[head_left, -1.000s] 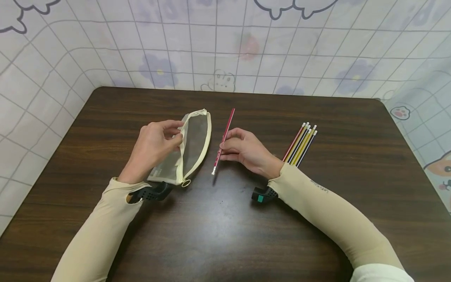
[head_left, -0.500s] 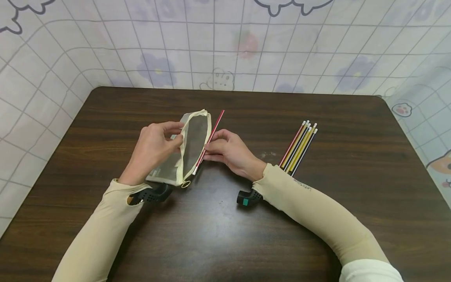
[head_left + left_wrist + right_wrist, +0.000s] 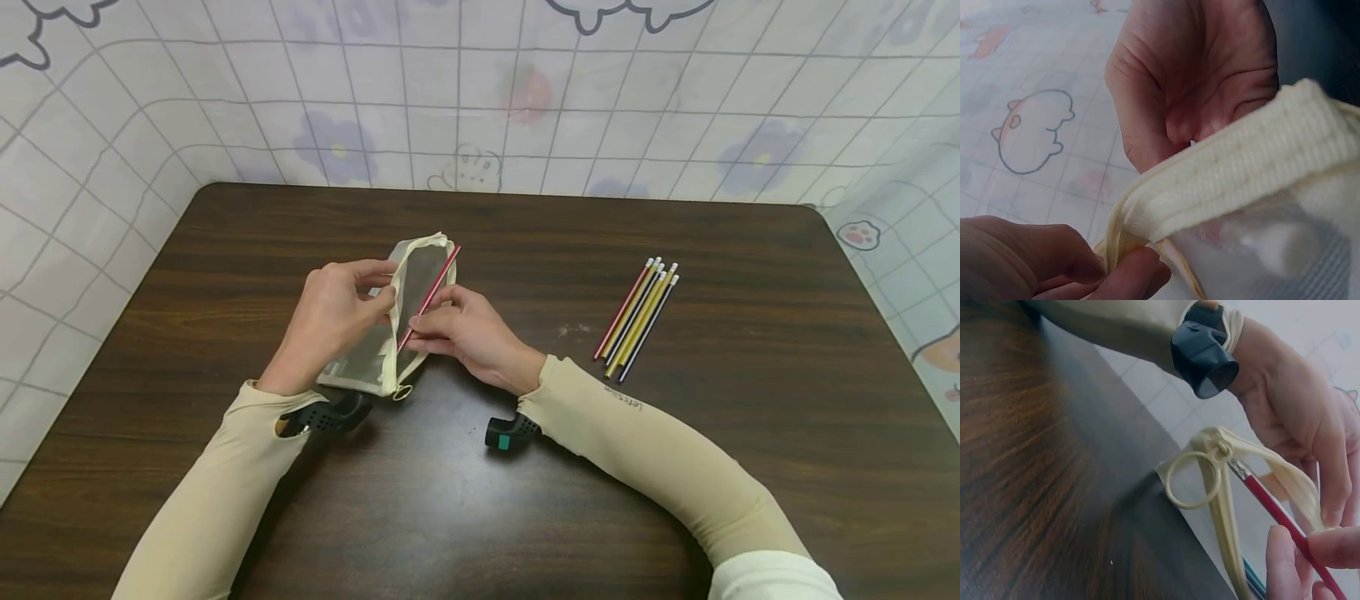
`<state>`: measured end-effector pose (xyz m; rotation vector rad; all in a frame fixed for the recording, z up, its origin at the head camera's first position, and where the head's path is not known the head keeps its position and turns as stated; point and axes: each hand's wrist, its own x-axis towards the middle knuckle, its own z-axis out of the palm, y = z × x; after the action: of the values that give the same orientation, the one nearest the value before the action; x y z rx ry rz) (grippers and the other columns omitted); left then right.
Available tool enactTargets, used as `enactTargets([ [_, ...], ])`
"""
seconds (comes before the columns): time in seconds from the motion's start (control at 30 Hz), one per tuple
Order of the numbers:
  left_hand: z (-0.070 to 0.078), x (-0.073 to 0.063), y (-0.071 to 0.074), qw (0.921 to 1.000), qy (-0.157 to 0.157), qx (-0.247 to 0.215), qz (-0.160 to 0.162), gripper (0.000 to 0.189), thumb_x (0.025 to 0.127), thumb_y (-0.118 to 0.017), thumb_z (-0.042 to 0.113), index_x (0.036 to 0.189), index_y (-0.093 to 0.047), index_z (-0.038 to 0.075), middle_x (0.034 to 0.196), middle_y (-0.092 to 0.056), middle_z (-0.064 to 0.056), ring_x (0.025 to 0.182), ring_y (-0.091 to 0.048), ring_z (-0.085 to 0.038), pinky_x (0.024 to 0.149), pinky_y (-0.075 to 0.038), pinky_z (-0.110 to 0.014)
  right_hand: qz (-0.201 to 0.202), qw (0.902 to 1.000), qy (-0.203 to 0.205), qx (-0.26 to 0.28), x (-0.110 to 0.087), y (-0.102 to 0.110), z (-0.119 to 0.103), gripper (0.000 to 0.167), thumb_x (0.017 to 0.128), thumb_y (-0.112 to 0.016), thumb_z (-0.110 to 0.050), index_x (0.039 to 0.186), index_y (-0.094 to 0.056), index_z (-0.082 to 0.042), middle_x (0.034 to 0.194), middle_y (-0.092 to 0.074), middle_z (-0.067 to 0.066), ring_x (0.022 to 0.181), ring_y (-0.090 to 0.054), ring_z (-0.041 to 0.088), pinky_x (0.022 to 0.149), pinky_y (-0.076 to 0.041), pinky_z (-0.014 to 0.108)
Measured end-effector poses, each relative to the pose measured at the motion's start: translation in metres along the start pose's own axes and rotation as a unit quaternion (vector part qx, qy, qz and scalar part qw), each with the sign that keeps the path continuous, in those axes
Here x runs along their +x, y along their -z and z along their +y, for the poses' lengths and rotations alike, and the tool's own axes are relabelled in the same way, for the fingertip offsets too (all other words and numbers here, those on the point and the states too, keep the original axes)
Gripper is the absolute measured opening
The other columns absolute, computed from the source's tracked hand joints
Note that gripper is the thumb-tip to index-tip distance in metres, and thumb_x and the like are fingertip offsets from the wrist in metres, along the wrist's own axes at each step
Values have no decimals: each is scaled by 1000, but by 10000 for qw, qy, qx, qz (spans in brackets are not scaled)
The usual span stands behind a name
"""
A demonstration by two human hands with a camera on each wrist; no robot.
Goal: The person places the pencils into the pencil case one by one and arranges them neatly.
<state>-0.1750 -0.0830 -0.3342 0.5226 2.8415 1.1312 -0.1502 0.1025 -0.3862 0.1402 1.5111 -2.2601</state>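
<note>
A see-through mesh pencil pouch (image 3: 352,367) with cream zipper edging lies unzipped on the table. My left hand (image 3: 330,317) pinches the near side of its mouth between thumb and fingers, which also shows in the left wrist view. In my right hand (image 3: 476,337) is a red pencil (image 3: 437,287), pinched near its middle and slanting across the opening. Its eraser end points down inside the mouth, close to the zipper's ring pull (image 3: 1171,487). Through the mesh, the white eraser (image 3: 1288,250) appears blurred. The other end of the pencil rises past the far edging.
Several pencils (image 3: 637,321), red, yellow and dark with white erasers, lie side by side to the right of my right hand. The dark wooden table (image 3: 465,500) ends at the back against a patterned grid sheet (image 3: 420,92).
My right hand has moved left with the red pencil, from beside the pouch to over its mouth, and the eraser end has gone down into the opening. My left hand keeps its hold.
</note>
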Motion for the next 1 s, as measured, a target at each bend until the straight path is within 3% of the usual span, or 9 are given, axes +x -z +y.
enactTargets([
  [0.17, 2, 0, -2, 10000, -15, 25, 4, 38, 94, -60, 13, 129, -72, 9, 113, -80, -13, 87, -81, -25, 56, -44, -20, -136, 9998, -50, -104, -1, -3, 1, 16, 95, -60, 9, 107, -54, 0, 98, -73, 13, 84, -76, 16, 82, -64, 30],
  [0.37, 4, -1, -3, 9999, -85, 60, -72, 37, 96, -61, 14, 131, -71, 8, 116, -79, -16, 96, -80, -28, 57, -47, -21, -207, 9992, -157, -293, 1, -5, 3, 19, 95, -59, 10, 110, -54, 0, 110, -72, 15, 88, -75, 15, 86, -64, 32],
  [0.67, 4, -1, -2, 10000, -67, 13, -39, 36, 96, -62, 14, 131, -72, 8, 116, -79, -15, 92, -81, -26, 60, -48, -20, -234, 9975, -167, -642, 2, -4, -1, 21, 97, -59, 4, 117, -59, 9, 111, -70, 14, 92, -74, 13, 89, -62, 29],
  [0.8, 4, -1, -1, 9999, -56, 6, -85, 36, 97, -62, 14, 130, -72, 9, 116, -79, -15, 91, -81, -26, 58, -48, -21, -276, 9964, -160, -780, 1, -3, -3, 33, 99, -57, 2, 130, -60, 13, 122, -71, 23, 93, -73, 11, 92, -61, 28],
  [1.0, 5, -2, 0, 9999, -45, 77, -75, 36, 97, -61, 13, 131, -72, 9, 116, -79, -16, 86, -81, -27, 58, -49, -21, -180, 9963, -232, -809, -2, -4, -5, 51, 100, -57, -1, 148, -45, 10, 135, -64, 34, 101, -75, 16, 101, -58, 35],
])
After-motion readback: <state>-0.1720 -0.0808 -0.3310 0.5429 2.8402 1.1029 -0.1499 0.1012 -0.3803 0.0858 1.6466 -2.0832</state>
